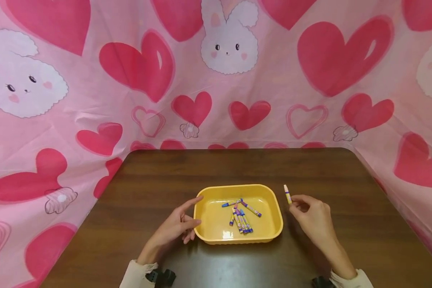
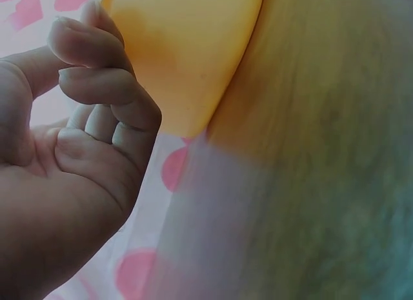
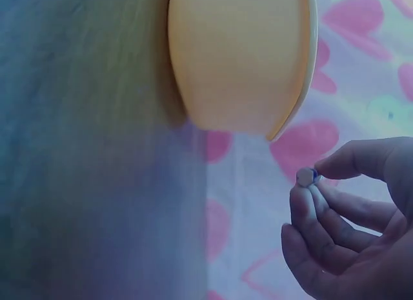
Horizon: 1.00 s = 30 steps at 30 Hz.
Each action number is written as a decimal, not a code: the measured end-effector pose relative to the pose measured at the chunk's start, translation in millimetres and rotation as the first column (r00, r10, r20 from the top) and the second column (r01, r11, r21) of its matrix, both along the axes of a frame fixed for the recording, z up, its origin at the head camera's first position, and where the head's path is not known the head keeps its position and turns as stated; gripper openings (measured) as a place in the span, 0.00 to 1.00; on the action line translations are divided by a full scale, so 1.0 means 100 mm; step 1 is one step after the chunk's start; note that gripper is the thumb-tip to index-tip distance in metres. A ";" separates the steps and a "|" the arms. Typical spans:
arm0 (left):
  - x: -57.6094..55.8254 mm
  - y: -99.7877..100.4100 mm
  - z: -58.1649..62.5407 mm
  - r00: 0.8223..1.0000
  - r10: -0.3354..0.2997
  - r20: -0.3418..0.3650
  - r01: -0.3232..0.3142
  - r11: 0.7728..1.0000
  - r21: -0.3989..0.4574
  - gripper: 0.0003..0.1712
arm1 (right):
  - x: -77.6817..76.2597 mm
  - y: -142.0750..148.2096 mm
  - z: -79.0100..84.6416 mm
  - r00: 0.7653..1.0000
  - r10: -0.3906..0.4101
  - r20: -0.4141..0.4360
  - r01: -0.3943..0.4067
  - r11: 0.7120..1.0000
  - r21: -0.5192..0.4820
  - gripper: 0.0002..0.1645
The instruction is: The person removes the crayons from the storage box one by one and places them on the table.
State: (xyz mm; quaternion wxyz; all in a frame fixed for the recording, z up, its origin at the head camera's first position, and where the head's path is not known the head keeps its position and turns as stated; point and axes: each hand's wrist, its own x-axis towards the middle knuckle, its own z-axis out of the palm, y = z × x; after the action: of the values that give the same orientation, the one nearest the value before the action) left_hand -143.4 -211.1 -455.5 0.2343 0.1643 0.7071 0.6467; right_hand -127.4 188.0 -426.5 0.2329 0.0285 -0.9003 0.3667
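A yellow tray [image 1: 216, 241] rests on the table with several crayons [image 1: 242, 220] lying loosely inside, most of them bunched near its middle. At the tray's left side, my left hand [image 1: 174, 226] holds the rim, with the thumb and index finger reaching over it and the other fingers curled outside. To the right of the tray, my right hand [image 1: 315, 218] pinches a crayon [image 1: 287, 195] between thumb and fingers. That crayon has a pale tip and a yellow wrapper with purple bands, and it points up and away. The right wrist view shows it end-on.
The dark wooden table [image 1: 158, 172] extends around the tray on all sides. Behind it and at both sides hangs a pink cloth [image 1: 273, 132] printed with hearts and rabbits. Black straps with small devices [image 1: 162, 277] sit at both wrists.
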 end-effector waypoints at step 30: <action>-0.01 0.02 -0.05 0.997 0.065 -0.028 -0.064 0.997 0.035 0.40 | -0.08 0.34 -0.19 0.879 0.066 0.471 -0.018 0.994 -0.107 0.09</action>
State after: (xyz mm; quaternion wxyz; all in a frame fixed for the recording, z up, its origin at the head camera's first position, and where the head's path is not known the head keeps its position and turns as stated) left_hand -144.3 -208.9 -460.2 0.2000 0.1546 0.7041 0.6636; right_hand -135.8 222.3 -445.7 -0.0013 -0.0541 -0.9097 0.4118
